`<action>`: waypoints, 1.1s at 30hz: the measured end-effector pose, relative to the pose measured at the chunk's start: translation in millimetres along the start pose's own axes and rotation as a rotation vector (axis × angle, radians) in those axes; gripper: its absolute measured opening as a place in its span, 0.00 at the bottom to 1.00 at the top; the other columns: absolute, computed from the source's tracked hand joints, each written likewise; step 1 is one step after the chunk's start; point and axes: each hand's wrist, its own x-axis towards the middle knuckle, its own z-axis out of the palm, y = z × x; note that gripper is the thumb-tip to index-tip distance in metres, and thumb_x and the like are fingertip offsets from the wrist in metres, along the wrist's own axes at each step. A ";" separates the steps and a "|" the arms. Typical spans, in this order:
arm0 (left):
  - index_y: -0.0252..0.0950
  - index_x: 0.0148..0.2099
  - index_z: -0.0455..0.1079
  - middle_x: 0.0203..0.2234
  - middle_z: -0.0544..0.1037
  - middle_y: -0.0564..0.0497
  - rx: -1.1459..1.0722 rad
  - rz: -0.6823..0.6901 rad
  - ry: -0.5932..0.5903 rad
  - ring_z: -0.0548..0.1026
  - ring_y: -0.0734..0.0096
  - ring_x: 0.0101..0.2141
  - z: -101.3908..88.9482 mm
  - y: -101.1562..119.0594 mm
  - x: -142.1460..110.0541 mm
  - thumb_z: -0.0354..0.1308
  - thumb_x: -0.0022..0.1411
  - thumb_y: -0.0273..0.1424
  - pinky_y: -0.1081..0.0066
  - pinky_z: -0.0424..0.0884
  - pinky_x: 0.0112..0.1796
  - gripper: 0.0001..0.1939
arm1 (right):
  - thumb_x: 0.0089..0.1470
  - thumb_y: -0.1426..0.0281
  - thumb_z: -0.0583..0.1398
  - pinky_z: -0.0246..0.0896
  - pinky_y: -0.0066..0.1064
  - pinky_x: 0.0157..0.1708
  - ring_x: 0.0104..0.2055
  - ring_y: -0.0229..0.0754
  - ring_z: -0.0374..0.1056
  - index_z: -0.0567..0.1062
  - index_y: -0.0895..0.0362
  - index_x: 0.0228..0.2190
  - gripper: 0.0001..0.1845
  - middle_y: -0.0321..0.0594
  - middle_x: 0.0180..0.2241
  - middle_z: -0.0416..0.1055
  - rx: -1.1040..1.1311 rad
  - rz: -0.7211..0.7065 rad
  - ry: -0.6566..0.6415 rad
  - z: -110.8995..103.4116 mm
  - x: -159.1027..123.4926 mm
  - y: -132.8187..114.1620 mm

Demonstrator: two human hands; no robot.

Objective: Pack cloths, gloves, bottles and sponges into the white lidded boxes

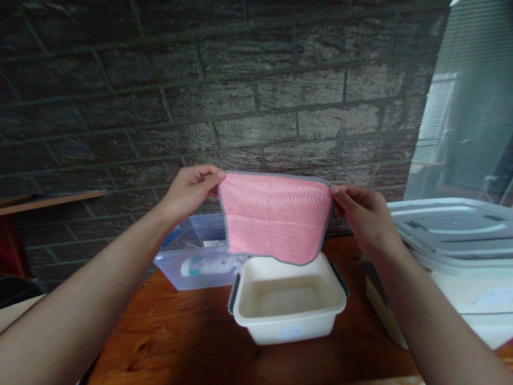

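Observation:
A pink cleaning cloth with a black-and-white edging hangs spread between my two hands. My left hand pinches its upper left corner, thumb on the near side. At the upper right corner, my right hand grips it between thumb and fingers. The cloth's lower edge hangs at the back rim of a white plastic tub with grey handles; whether they touch I cannot tell. Inside the tub the bottom looks like it lies under slightly cloudy water.
Behind the tub on the left, a clear plastic bin holds a white bottle. White lidded containers stand at the right of the wooden table. A dark brick wall rises behind, with a window on the right.

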 end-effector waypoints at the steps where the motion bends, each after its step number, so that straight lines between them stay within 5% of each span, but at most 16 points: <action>1: 0.38 0.34 0.78 0.27 0.78 0.51 -0.005 -0.001 -0.004 0.74 0.70 0.27 0.2 0.0 -0.5 0.65 0.61 0.41 0.73 0.71 0.29 0.11 | 0.60 0.59 0.64 0.45 0.31 0.25 0.24 0.36 0.53 0.74 0.55 0.21 0.19 0.32 0.20 0.60 -0.003 -0.002 0.004 -0.6 -0.4 0.6; 24: 0.36 0.34 0.76 0.25 0.76 0.53 -0.095 0.029 -0.093 0.71 0.74 0.26 7.9 12.2 -10.3 0.65 0.61 0.43 0.75 0.67 0.29 0.14 | 0.55 0.59 0.67 0.43 0.29 0.17 0.20 0.34 0.54 0.81 0.56 0.29 0.12 0.36 0.21 0.64 -0.120 0.123 0.209 -7.1 -7.9 -4.2; 33: 0.35 0.31 0.74 0.18 0.65 0.58 -0.067 0.056 -0.097 0.58 0.80 0.19 7.8 11.1 -11.7 0.66 0.61 0.42 0.74 0.49 0.22 0.15 | 0.58 0.56 0.65 0.45 0.27 0.14 0.15 0.35 0.55 0.78 0.55 0.28 0.15 0.34 0.14 0.63 -0.181 0.115 0.164 -5.7 -14.4 -10.2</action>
